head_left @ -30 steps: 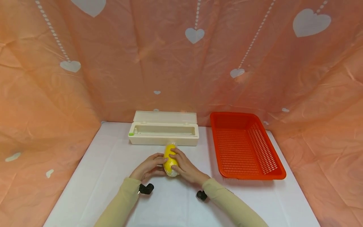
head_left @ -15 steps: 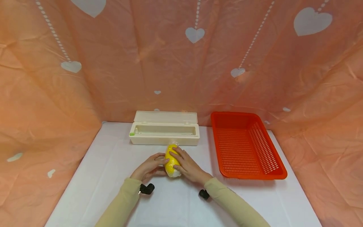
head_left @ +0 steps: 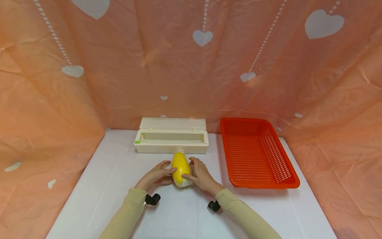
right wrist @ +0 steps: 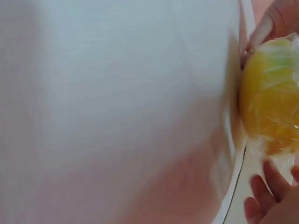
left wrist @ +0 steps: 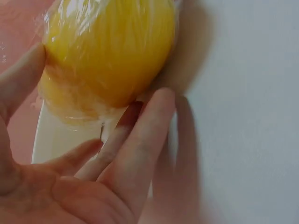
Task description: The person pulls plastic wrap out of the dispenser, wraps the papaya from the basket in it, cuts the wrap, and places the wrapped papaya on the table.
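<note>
A yellow, oblong, rounded thing (head_left: pixel 180 163), wrapped in clear cling film, is held in front of me; its exact kind is hidden by the wrap. Thumb and fingers of my left hand (head_left: pixel 156 176) grip it from the left, as the left wrist view shows them around its wrapped end (left wrist: pixel 112 51). On the other side, my right hand (head_left: pixel 203 174) lays its thumb across the lower front. Its bent, loose fingers (right wrist: pixel 266 191) sit just off the crinkled film in the right wrist view. Loose film shows at both ends.
Behind the hands stands a long cream dispenser box (head_left: pixel 171 148) with its lid (head_left: pixel 173 124) raised and a green tab at its left end. A red perforated basket (head_left: pixel 250 159) is at the right on the white-covered table (head_left: pixel 185 219). Peach curtains with hearts surround the table.
My right fingers have moved off the front of the yellow thing to its right side, while the thumb stays on it. The thing has turned slightly, showing more of its front.
</note>
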Demonstrator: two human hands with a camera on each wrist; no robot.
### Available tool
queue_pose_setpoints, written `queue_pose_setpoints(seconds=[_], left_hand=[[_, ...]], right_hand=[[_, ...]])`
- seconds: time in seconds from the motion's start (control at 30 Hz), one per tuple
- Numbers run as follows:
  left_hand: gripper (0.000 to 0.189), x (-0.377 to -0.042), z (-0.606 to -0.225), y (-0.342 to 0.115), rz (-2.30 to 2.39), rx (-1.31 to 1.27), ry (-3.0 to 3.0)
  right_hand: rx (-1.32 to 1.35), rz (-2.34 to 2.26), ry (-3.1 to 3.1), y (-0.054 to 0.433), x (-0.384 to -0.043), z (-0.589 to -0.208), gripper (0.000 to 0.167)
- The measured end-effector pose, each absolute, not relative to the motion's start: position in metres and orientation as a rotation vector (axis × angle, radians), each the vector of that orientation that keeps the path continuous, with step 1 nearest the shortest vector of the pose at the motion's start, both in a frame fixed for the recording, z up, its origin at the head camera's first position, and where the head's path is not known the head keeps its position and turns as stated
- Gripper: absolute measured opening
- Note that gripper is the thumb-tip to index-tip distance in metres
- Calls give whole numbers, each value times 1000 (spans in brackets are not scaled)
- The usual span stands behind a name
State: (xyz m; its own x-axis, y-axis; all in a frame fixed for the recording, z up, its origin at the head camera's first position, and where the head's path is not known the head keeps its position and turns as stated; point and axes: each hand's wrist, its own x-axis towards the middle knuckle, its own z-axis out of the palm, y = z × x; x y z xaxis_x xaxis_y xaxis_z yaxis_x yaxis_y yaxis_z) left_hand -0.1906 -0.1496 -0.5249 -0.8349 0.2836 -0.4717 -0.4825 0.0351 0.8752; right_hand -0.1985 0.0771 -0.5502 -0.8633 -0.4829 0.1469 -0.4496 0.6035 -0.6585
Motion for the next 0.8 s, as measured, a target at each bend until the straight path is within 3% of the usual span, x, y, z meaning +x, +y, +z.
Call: queue_pose_setpoints(seconds=[0.1, 0.3, 0.43, 0.8], left_hand=[[86, -192, -525, -153, 1826, -183, 1839], [68, -198, -523, -160, 2009, -180, 1692], [76, -204, -522, -163, 2158, -320, 1521], [93, -205, -528, -178, 2185, -332, 1376]], right_hand=[[-722, -1207, 2679, 79, -199, -549, 71], [-622, -1435, 2445, 84, -201, -546, 54], [-578, -1471, 2359, 88, -202, -543, 48], [-454, -1413, 2461, 89, -201, -539, 62]])
